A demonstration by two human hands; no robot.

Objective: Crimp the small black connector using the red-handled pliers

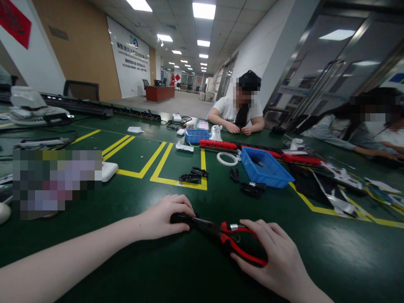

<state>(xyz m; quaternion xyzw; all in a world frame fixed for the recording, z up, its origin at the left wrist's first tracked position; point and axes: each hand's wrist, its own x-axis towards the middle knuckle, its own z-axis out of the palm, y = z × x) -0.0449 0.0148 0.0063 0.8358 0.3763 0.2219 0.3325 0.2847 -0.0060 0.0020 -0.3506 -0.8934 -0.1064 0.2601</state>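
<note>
My left hand [172, 212] is closed around a small black part [181, 217] on the green table, its fingers hiding much of it. I cannot make out the part's exact kind. From the right, my right hand [277, 252] grips needle-nose pliers [225, 235] with red and black handles. The handles are spread apart, and the pliers' tips point left and meet the end of the black part. Beyond my hands lie several similar black parts [194, 174], some inside a yellow-taped outline.
A blue bin [267, 170] holding a few dark pieces stands back right, with a white ring [227, 158] beside it. Red strips [219, 144] lie behind. A white box [109, 171] is at left. Across the table a person [236, 107] works; others sit at right.
</note>
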